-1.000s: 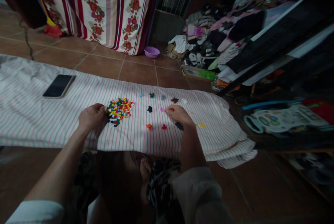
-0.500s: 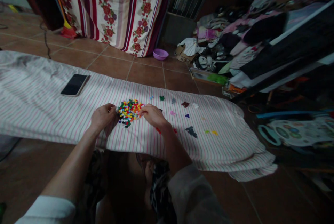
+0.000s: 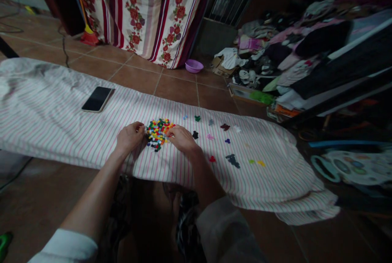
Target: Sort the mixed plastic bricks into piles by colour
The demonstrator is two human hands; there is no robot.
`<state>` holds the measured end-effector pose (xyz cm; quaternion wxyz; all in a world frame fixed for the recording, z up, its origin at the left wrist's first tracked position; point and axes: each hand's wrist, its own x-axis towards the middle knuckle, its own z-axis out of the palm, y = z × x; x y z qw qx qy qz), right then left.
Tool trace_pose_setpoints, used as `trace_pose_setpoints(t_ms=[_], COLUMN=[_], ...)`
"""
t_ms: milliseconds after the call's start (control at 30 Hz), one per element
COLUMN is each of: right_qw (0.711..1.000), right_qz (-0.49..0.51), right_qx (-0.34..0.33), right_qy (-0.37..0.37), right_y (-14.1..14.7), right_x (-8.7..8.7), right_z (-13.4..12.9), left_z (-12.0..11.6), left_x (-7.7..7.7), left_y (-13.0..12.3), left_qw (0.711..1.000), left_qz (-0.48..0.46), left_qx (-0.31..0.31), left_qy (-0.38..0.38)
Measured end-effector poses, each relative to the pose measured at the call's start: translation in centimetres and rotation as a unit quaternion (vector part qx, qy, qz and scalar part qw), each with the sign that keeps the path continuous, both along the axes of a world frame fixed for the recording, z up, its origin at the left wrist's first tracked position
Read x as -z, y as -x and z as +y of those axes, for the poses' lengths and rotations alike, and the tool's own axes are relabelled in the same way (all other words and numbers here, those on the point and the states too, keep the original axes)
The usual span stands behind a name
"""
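Mixed pile of small coloured pieces (image 3: 158,132) lies on the striped cloth (image 3: 116,128), between the two hands. Left hand (image 3: 130,137): grip curled at the pile's left edge, fingertips close together; cannot tell whether they meet or hold a piece. Its position suits access from that side without covering the middle. Right hand (image 3: 183,139): grip narrow, thumb and fingers bunched low at the right edge; contents, if any, hidden by the fingers. Small opening probably suits pieces this size. To the right, black cluster (image 3: 195,134), dark green cluster (image 3: 197,118), brown cluster (image 3: 225,127) and red cluster (image 3: 212,159) lie apart; the gaps presumably prevent colours mixing. Phone (image 3: 97,99) lies flat, well left of the pile, apparently out of the hands' way.
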<state>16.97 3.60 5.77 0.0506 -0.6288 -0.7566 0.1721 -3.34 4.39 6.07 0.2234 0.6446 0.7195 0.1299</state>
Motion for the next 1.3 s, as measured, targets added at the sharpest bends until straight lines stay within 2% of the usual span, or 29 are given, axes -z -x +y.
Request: trace_pose_setpoints(t_ms=[300, 500, 700, 867, 1000, 1167, 1300], right_qw=[1.000, 0.999, 0.985, 0.949, 0.915, 0.854, 0.806], right_qz=[0.015, 0.033, 0.160, 0.308, 0.395, 0.514, 0.577], right_qx=[0.003, 0.008, 0.061, 0.067, 0.075, 0.080, 0.129], right_qy=[-0.010, -0.020, -0.009, -0.020, -0.018, -0.006, 0.008], right_y=[0.2, 0.1, -0.2, -0.1, 0.4, 0.6, 0.2], right_x=[0.7, 0.9, 1.3, 2.3, 2.4, 2.8, 3.4], right_z=[0.0, 0.2, 0.1, 0.5, 0.8, 0.2, -0.3], left_z=[0.2, 0.4, 0.5, 0.4, 0.3, 0.3, 0.4], left_x=[0.6, 0.5, 0.5, 0.3, 0.1, 0.2, 0.4], left_y=[0.0, 0.1, -0.1, 0.0, 0.1, 0.1, 0.1], left_qw=[1.000, 1.000, 1.000, 1.000, 0.999, 0.999, 1.000], left_qz=[-0.009, -0.017, -0.024, -0.025, -0.028, -0.028, -0.021], left_qx=[-0.002, -0.005, -0.010, -0.009, -0.006, -0.010, -0.007], left_qy=[-0.004, -0.001, -0.012, -0.013, -0.018, -0.017, -0.016])
